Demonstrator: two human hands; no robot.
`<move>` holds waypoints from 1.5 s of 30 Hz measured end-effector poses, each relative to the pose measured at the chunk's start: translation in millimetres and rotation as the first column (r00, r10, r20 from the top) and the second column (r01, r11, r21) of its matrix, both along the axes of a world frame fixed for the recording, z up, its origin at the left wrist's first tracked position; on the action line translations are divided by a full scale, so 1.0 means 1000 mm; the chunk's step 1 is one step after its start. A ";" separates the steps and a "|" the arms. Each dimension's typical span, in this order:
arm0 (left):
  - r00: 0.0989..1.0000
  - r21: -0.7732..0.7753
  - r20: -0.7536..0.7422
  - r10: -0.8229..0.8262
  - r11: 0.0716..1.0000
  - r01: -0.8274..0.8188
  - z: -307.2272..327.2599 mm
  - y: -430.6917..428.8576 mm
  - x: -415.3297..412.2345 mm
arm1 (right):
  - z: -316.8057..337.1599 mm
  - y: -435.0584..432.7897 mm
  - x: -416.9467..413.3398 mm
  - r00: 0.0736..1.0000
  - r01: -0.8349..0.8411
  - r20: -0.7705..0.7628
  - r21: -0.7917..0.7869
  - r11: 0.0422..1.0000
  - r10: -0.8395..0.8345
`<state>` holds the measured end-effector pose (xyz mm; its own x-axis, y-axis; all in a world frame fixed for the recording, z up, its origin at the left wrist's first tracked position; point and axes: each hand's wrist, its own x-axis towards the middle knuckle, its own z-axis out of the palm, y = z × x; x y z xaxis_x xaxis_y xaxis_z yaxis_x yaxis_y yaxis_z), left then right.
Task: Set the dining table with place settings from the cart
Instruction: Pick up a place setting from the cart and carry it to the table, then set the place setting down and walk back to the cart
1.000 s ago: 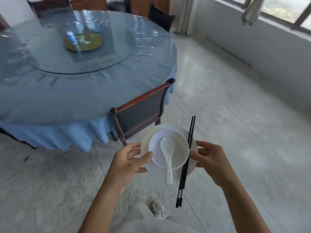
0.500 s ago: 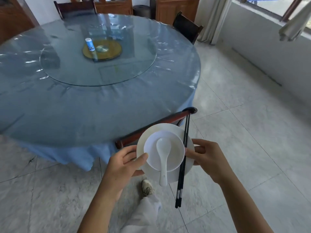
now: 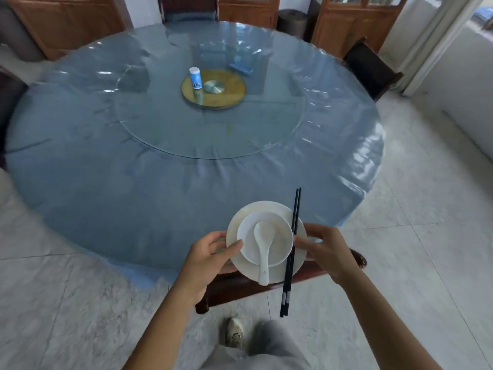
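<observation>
Plate [image 3: 266,208], carrying bowl [image 3: 278,236], spoon [image 3: 262,236] and chopsticks [image 3: 290,260], is held over the table [image 3: 133,182] at its near edge: left hand [image 3: 208,255] grips its left rim, right hand [image 3: 328,252] its right.

The left hand [image 3: 209,253] and right hand [image 3: 326,252] grip opposite rims of a white plate [image 3: 257,208], held over the near edge of the round, blue-covered worktop [image 3: 120,188]. A white bowl [image 3: 280,236] sits on the plate with a ceramic spoon [image 3: 262,244] inside. Black chopsticks [image 3: 292,252] lie across the plate's right side, and the right thumb tip meets them. A wooden chair back [image 3: 240,288] shows just below.
</observation>
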<state>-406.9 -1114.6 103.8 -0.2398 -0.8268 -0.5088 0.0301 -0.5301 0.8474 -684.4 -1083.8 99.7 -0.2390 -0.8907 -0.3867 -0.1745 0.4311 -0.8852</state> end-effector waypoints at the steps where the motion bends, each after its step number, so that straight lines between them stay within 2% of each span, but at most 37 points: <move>1: 1.000 0.017 0.004 0.020 1.000 -0.020 -0.007 -0.011 -0.003 | -0.009 -0.016 -0.002 0.999 -0.021 -0.032 0.006 1.000 0.021; 7: 0.987 0.180 0.037 0.154 0.971 -0.158 -0.063 -0.067 -0.020 | -0.070 -0.105 -0.016 0.994 -0.098 -0.030 0.111 0.989 0.102; 9: 0.972 0.229 0.069 0.226 0.944 -0.235 -0.086 -0.088 -0.031 | -0.093 -0.137 -0.022 0.983 -0.174 -0.035 0.161 0.972 0.182; 12: 0.963 0.292 0.071 0.262 0.917 -0.271 -0.105 -0.096 -0.034 | -0.117 -0.151 -0.019 0.980 -0.163 -0.076 0.206 0.965 0.182; 16: 0.943 0.367 0.101 0.318 0.869 -0.333 -0.123 -0.115 -0.047 | -0.136 -0.179 -0.024 0.972 -0.204 -0.055 0.271 0.941 0.227; 24: 0.915 0.354 0.240 0.325 0.848 -0.394 -0.141 -0.128 -0.064 | -0.151 -0.201 -0.022 0.941 -0.222 -0.168 0.351 0.910 0.295; 30: 0.892 0.307 0.309 0.330 0.853 -0.422 -0.144 -0.131 -0.065 | -0.158 -0.201 -0.028 0.888 -0.293 -0.258 0.320 0.901 0.380; 36: 0.882 0.270 0.336 0.332 0.863 -0.427 -0.147 -0.125 -0.061 | -0.153 -0.196 -0.029 0.908 -0.251 -0.249 0.325 0.912 0.338; 38: 0.837 0.198 0.440 0.324 0.875 -0.443 -0.145 -0.121 -0.055 | -0.147 -0.194 -0.031 0.915 -0.208 -0.269 0.326 0.922 0.301; 41: 0.746 0.077 0.582 0.323 0.892 -0.446 -0.139 -0.115 -0.030 | -0.134 -0.199 -0.026 0.889 -0.157 -0.382 0.265 0.951 0.253; 43: 0.672 -0.002 0.655 0.344 0.891 -0.455 -0.131 -0.103 -0.004 | -0.122 -0.204 -0.010 0.873 -0.164 -0.440 0.139 0.977 0.209; 45: 0.543 -0.112 0.746 0.386 0.876 -0.469 -0.122 -0.081 0.026 | -0.108 -0.208 0.020 0.857 -0.221 -0.481 -0.019 0.975 0.185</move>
